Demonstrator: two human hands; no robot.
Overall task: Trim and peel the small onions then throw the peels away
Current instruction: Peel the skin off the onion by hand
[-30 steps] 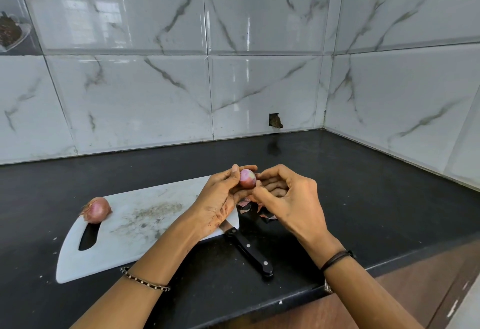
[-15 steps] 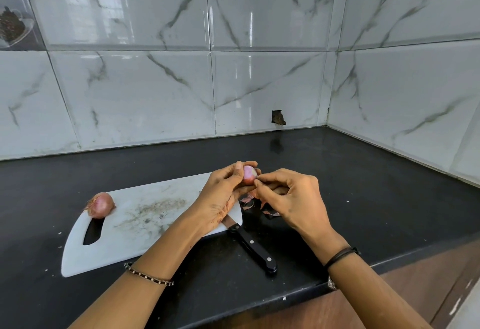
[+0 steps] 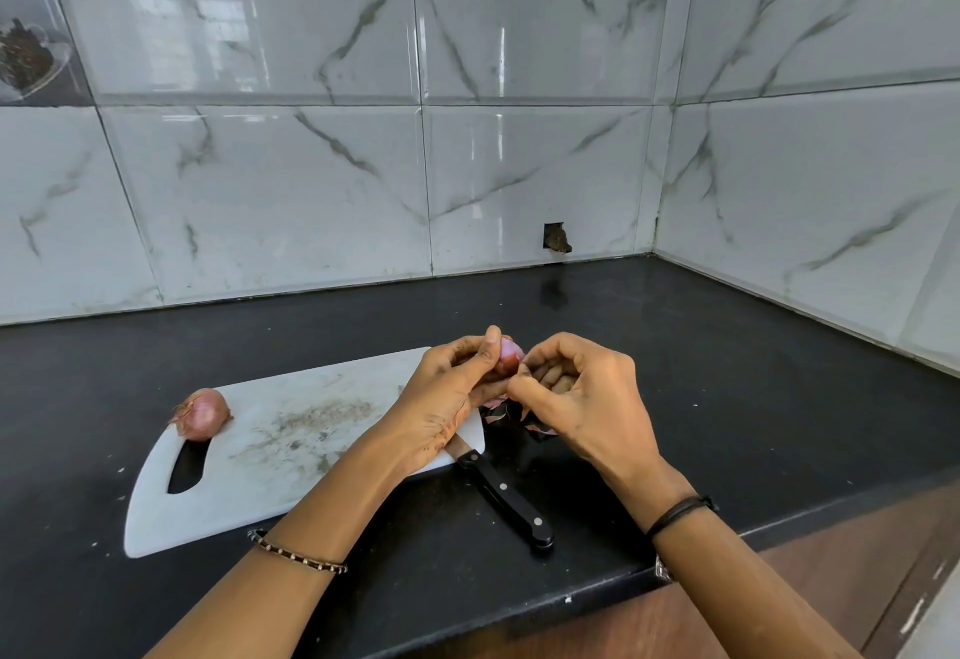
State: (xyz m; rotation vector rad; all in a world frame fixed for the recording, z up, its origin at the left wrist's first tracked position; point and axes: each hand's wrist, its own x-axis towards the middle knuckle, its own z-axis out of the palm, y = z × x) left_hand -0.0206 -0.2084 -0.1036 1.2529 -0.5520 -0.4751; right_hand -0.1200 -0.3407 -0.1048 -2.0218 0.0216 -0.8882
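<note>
Gripping the onion over the right edge of the board, the left hand steadies it while the right hand pinches its skin; the slick bulb could slip free and roll off the desk.

Black countertop, marble-tiled wall

A single head-worn view looks forward and down from above the black counter's near edge, close over the white cutting board, facing the marble-tiled wall corner beyond the board's right end.
</note>
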